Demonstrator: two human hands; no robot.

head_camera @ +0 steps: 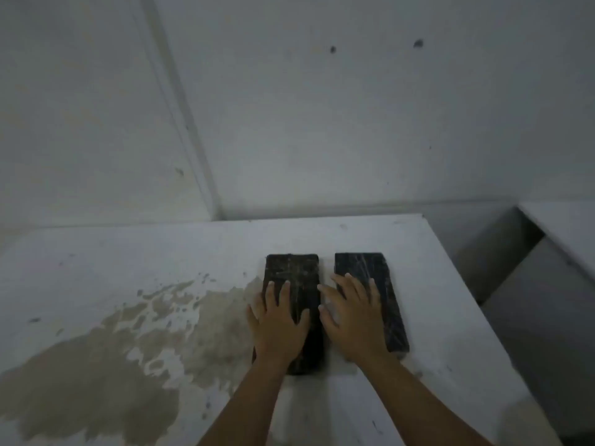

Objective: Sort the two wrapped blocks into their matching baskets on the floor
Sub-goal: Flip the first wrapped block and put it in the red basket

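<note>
Two wrapped blocks — left block (292,284), right block (370,278) — side by side on the surface (161,252); left hand (279,323) and right hand (352,313) flat on top, fingers spread, no grip closed, probably poised for lifting.

I see two wrapped blocks lying side by side on the table (434,300), toward its right edge and nearer the far edge than the near one. The left block (294,272) and the right block (363,265) run lengthwise from near to far, with a narrow gap between them. My left hand (278,323) lies flat on the near half of the left block; my right hand (351,313) lies flat on the right block, its thumb over the gap. A worn patch (106,349) spreads across the table's left part, up to the left block. Walls stand behind the far edge and at the left, meeting behind the table.
</note>
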